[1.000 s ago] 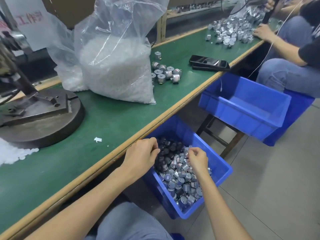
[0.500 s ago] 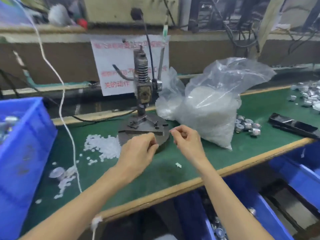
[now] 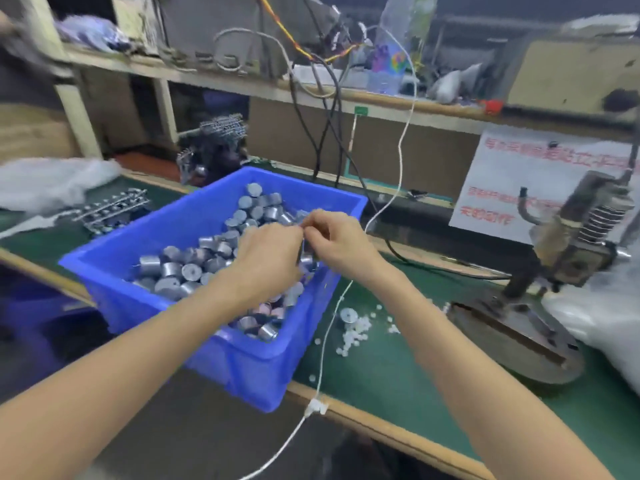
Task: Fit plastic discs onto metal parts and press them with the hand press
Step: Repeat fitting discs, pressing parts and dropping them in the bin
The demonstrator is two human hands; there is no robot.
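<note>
We hold both hands over the blue bin [image 3: 242,362], which sits at the near edge of the counter [image 3: 381,375] and is filled with loose metal parts [image 3: 180,268]. The left hand [image 3: 270,258] and the right hand [image 3: 337,242] meet fingertip to fingertip above the right side of the heap, with the fingers of both curled inward. Motion blur hides the point of contact, so we cannot tell whether either hand grips a part, a disc or nothing. The plastic discs [image 3: 356,329] lie scattered on the counter just right of the bin, and one metal part [image 3: 348,315] stands among them. The hand press [image 3: 568,244] stands farther right, its base plate [image 3: 512,337] near the counter's near edge and bare of any part that we can see. We judge the step in hand to be fitting or handling a single part above the bin, with pressing not yet begun. The next move calls for carrying one part with its disc seated flat to the base plate, clear of the white cord [image 3: 325,341] that hangs between bin and discs.
</note>
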